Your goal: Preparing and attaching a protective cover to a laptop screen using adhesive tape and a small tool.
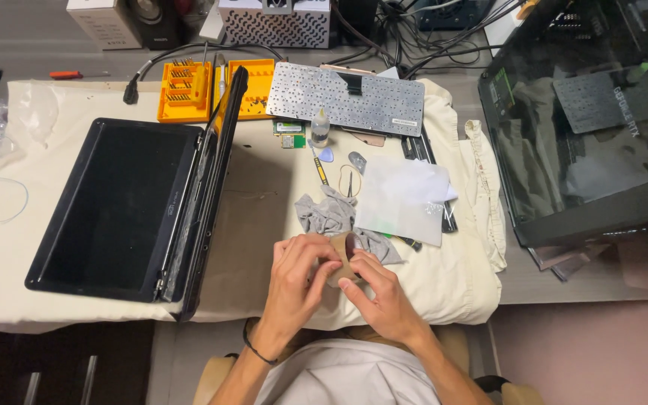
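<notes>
Head view looks down on a grey desk point(564, 281) draped with a cream cloth point(264, 217). Largest at the right stands a dark glass-sided computer case point(586, 127). On the cloth's left lies an opened black laptop shell point(121, 210), its other half standing on edge beside it. Behind it sits an orange bit-holder tray point(185, 91), and to that tray's right a detached keyboard point(346, 97) lies upside down. A white sheet point(403, 199) rests near the middle, just beside a crumpled grey rag point(331, 214). A small clear bottle point(320, 127) stands in front of the keyboard. Near the front edge, the left hand point(298, 281) and right hand point(380, 296) meet, fingers of both pinching a brown tape roll point(341, 255) between them, touching the rag's lower edge
</notes>
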